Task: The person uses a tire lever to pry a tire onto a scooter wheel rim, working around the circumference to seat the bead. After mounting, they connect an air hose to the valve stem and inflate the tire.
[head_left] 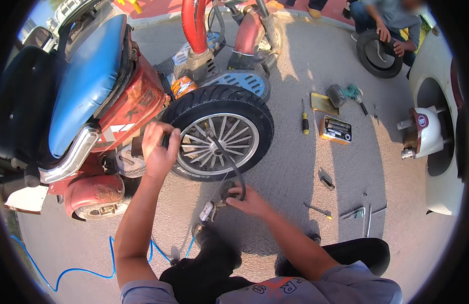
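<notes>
A spoked wheel point(233, 160) with a black tyre point(266, 119) lies tilted in front of me, beside the red scooter. My left hand point(159, 149) is closed at the tyre's left edge around something dark that I cannot make out. Below the wheel, my right hand point(250, 203) is closed on a tyre inflator point(206, 211) with a silver body and a dark round gauge. Its black hose point(233, 164) curves up across the spokes to a fitting near the rim. A blue air line point(113, 256) trails away at lower left.
At left stands the red scooter point(135, 96) with a blue seat. To the right lie a screwdriver point(305, 124), a socket box point(336, 129), a cordless drill point(348, 93) and several loose tools. A white vehicle point(445, 187) borders the right side. Beyond, another person holds a tyre point(369, 63).
</notes>
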Motion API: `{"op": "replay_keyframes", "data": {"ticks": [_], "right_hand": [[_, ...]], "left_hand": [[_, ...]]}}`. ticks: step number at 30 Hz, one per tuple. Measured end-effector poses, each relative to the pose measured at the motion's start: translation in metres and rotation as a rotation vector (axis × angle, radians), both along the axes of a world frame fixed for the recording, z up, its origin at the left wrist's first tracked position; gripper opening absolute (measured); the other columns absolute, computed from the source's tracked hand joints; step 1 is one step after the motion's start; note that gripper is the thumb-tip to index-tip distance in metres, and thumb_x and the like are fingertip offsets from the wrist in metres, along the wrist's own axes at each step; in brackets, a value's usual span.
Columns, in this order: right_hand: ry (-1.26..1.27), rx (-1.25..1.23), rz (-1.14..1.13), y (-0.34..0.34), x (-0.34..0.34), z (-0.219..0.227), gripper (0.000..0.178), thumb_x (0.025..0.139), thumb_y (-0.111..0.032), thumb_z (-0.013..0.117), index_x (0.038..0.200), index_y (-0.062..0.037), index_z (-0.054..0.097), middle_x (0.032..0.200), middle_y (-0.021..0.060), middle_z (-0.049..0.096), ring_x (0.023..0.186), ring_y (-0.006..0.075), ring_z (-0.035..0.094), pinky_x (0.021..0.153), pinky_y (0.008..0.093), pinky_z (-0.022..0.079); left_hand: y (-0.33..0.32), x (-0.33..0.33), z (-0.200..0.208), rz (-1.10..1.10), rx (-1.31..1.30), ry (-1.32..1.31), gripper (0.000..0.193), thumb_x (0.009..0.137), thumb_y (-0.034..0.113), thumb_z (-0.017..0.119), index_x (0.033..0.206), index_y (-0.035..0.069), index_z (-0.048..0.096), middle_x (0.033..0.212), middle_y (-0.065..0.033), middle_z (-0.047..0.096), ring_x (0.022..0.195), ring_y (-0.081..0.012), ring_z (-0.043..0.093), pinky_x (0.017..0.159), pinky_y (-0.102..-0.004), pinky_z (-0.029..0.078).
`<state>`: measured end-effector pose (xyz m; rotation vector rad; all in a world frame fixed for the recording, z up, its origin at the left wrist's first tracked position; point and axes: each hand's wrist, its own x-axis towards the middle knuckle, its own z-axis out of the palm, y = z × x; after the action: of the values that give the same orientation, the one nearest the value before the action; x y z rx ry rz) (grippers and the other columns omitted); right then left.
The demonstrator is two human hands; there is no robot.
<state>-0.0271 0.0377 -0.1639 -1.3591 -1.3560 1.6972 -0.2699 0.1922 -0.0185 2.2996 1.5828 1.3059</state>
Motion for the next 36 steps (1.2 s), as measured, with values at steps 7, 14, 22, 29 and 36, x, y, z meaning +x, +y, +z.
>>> {"op": "replay_keyframes", "data": {"ticks": [7, 14, 22, 29, 36], "right_hand": [[-0.109, 0.146, 0.248, 0.017, 0.006, 0.001, 0.071, 0.078, -0.050, 0.076, 0.123, 0.0021, 0.059, 0.132, 0.0213, 0.050, 0.122, 0.0347, 0.051, 0.103, 0.0420, 0.043], [0.511, -0.202, 0.353, 0.029, 0.044, 0.019, 0.087, 0.076, -0.043, 0.082, 0.141, -0.0021, 0.040, 0.140, 0.0149, 0.045, 0.125, 0.0284, 0.051, 0.100, 0.0434, 0.046], [0.390, -0.250, -0.424, 0.046, 0.028, -0.016, 0.070, 0.097, -0.030, 0.061, 0.152, -0.0069, 0.024, 0.142, 0.0174, 0.044, 0.116, 0.0269, 0.058, 0.089, 0.0407, 0.052], [0.452, -0.194, -0.382, 0.062, 0.002, -0.015, 0.059, 0.099, -0.027, 0.059, 0.148, -0.0075, 0.034, 0.130, 0.0119, 0.055, 0.108, 0.0216, 0.063, 0.085, 0.0335, 0.054], [0.408, -0.025, -0.458, 0.074, -0.017, -0.014, 0.038, 0.099, -0.019, 0.057, 0.134, -0.0036, 0.053, 0.108, 0.0060, 0.065, 0.093, 0.0161, 0.066, 0.080, 0.0291, 0.054]], "left_hand": [[-0.177, -0.037, -0.214, -0.257, -1.434, 0.343, 0.114, 0.062, 0.062, 0.082, 0.137, -0.009, 0.035, 0.126, -0.0307, 0.056, 0.118, -0.0408, 0.058, 0.101, -0.0416, 0.045], [-0.200, -0.039, -0.227, -0.311, -1.247, -0.052, 0.096, 0.067, 0.037, 0.087, 0.136, -0.008, 0.036, 0.122, -0.0240, 0.056, 0.117, -0.0324, 0.056, 0.100, -0.0399, 0.044], [-0.202, -0.011, -0.139, -0.136, -1.207, -0.069, 0.086, 0.072, 0.034, 0.084, 0.137, -0.001, 0.040, 0.112, -0.0215, 0.062, 0.103, -0.0305, 0.062, 0.091, -0.0401, 0.048], [-0.196, -0.019, -0.124, -0.173, -1.170, -0.011, 0.069, 0.078, 0.027, 0.077, 0.134, 0.005, 0.043, 0.105, -0.0271, 0.064, 0.100, -0.0451, 0.063, 0.085, -0.0452, 0.049], [-0.189, -0.027, -0.123, -0.164, -1.214, 0.022, 0.071, 0.078, 0.027, 0.079, 0.136, 0.004, 0.044, 0.106, -0.0227, 0.065, 0.099, -0.0370, 0.064, 0.086, -0.0404, 0.049]]}}
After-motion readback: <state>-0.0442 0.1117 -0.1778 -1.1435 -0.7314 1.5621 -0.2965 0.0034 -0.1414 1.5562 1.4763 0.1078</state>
